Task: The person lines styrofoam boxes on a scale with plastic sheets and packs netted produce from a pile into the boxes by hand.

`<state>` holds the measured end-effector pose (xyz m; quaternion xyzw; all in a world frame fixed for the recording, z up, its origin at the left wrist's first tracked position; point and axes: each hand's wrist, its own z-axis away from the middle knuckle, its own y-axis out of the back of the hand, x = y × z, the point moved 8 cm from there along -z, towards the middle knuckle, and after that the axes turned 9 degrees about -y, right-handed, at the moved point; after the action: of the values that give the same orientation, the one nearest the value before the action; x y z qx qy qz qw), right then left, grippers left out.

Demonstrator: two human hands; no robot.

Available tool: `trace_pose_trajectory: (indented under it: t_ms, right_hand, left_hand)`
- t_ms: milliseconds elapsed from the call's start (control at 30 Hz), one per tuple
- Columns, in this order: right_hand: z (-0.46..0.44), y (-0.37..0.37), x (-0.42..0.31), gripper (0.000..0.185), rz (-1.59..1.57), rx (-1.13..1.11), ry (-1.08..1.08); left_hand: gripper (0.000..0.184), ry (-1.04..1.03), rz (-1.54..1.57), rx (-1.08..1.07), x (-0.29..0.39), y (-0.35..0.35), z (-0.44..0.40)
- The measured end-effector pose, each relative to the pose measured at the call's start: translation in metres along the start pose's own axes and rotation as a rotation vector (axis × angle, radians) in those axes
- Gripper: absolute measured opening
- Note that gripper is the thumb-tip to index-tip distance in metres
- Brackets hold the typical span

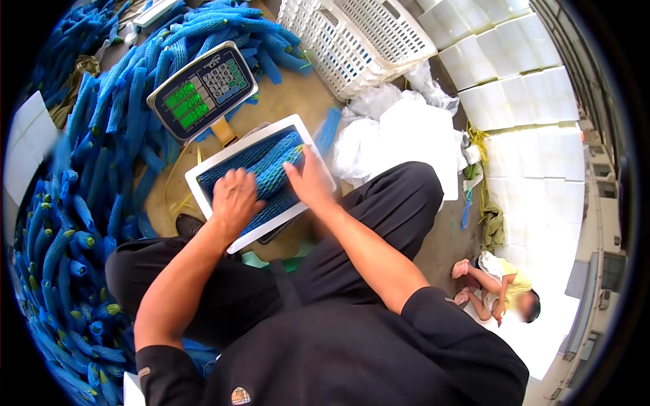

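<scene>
A white foam box [196,179] with several long vegetables in blue foam net sleeves [276,166] lies before me, close under a digital scale display. My left hand [235,197] is closed over the net-sleeved vegetables near the box's middle, fingers curled down onto them. At the box's right side, my right hand [310,181] grips the green-tipped end of a sleeved vegetable between thumb and fingers. The palm sides of both hands are hidden. Green digits glow on the scale display [203,91], which stands on a yellowish post.
Piles of blue-sleeved vegetables [68,271] spread along the left and far side. A white plastic crate [359,40], clear plastic bags [355,145] and a white foam lid [420,145] lie to the right. Stacked white foam boxes [521,101] line the right, where another person [504,287] sits.
</scene>
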<state>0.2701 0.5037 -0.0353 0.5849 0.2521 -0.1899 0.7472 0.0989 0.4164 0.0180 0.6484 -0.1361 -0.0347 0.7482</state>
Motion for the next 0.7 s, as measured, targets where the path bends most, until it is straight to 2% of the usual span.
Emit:
trace_pose_trajectory:
  t_ms: [67, 200, 433, 700]
  right_hand:
    - [-0.003, -0.002, 0.003, 0.075, -0.062, 0.049, -0.048]
    - [-0.002, -0.010, 0.013, 0.073, -0.209, 0.167, -0.123]
    - [-0.004, -0.009, 0.006, 0.064, -0.302, 0.147, 0.014]
    - [-0.009, -0.006, 0.007, 0.066, 0.007, -0.028, 0.047]
  left_hand:
    - [0.066, -0.178, 0.096, 0.140, 0.021, 0.024, -0.020]
    - [0.074, -0.161, 0.328, 0.178, 0.012, -0.013, -0.021]
    - [0.080, -0.238, 0.486, 0.175, 0.006, -0.010, -0.011]
    - [0.080, -0.262, 0.410, 0.107, 0.011, -0.018, -0.013]
